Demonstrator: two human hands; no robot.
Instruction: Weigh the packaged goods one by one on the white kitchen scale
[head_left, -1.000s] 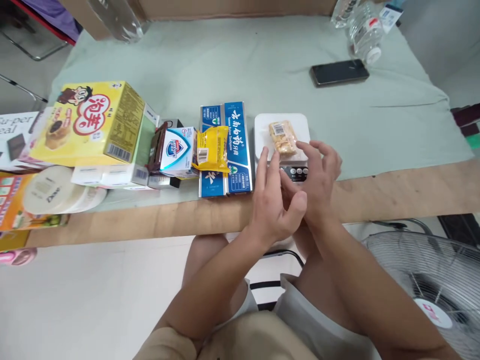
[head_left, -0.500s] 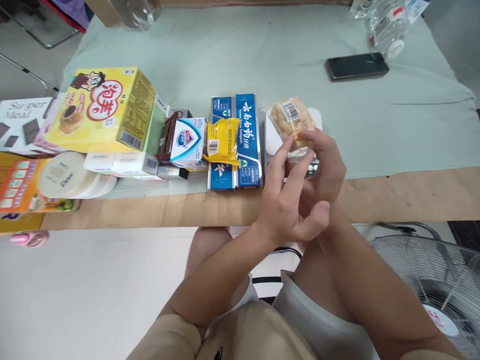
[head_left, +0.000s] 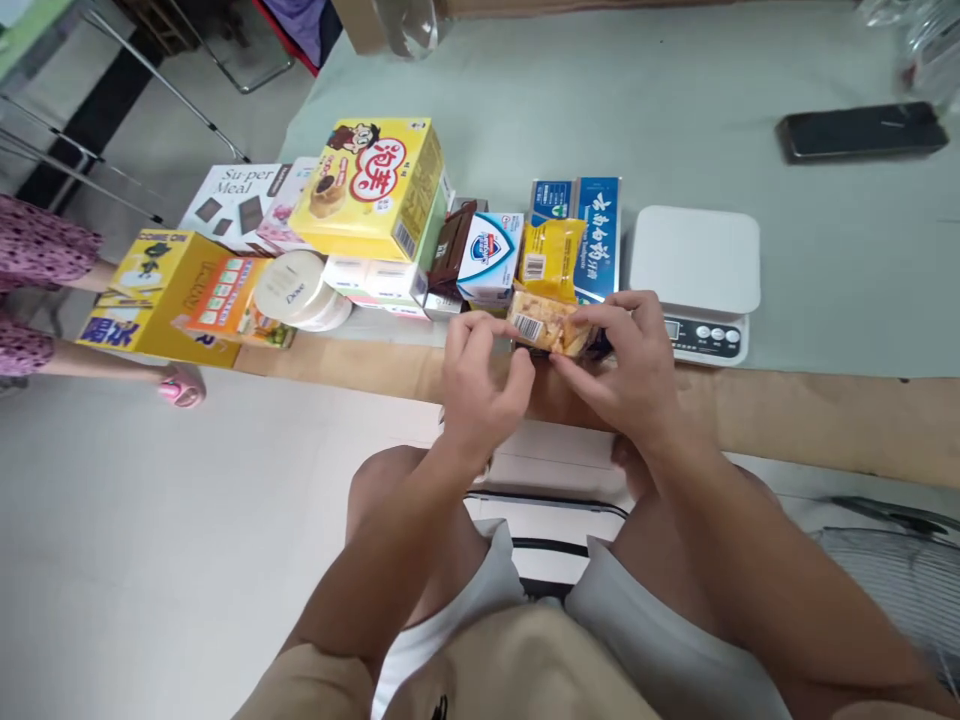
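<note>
Both hands hold a small clear-wrapped snack packet point(head_left: 546, 326) with a barcode label, just above the table's near edge. My left hand point(head_left: 480, 385) pinches its left end and my right hand point(head_left: 626, 375) grips its right end. Behind it a yellow snack packet point(head_left: 551, 258) lies on a blue toothpaste box point(head_left: 596, 232). To the right a white kitchen scale point(head_left: 696, 270) stands with nothing on its platform.
Left of the toothpaste are a soap box point(head_left: 487, 255), a yellow cake box point(head_left: 371, 185), a round white jar point(head_left: 296, 290) and more boxes. A black phone point(head_left: 862, 130) lies at the far right on the green cloth point(head_left: 675, 90). Another person's legs point(head_left: 45, 300) show at the left edge.
The packet was lifted off the scale and brought left and nearer, in front of the toothpaste box. Both hands now hold it. The view swung left.
</note>
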